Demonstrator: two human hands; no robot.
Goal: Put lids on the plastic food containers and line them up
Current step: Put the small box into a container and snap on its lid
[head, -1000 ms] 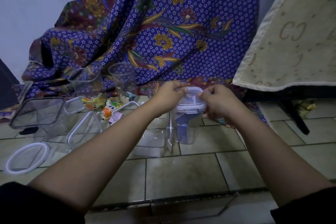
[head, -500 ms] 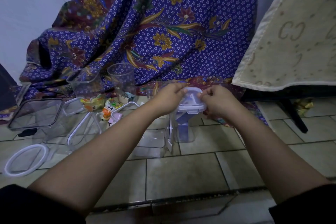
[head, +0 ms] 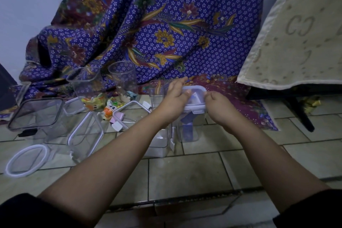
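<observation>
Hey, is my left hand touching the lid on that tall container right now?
Touching. The head view shows the left hand with its thumb lying on the left edge of the lid, with no gap visible between them.

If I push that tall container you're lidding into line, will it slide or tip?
It may tip before sliding: the tall container is narrow and stands on tiled floor with grout joints. Probably light: it looks nearly empty under the lid. Its clear walls look rigid.
</observation>
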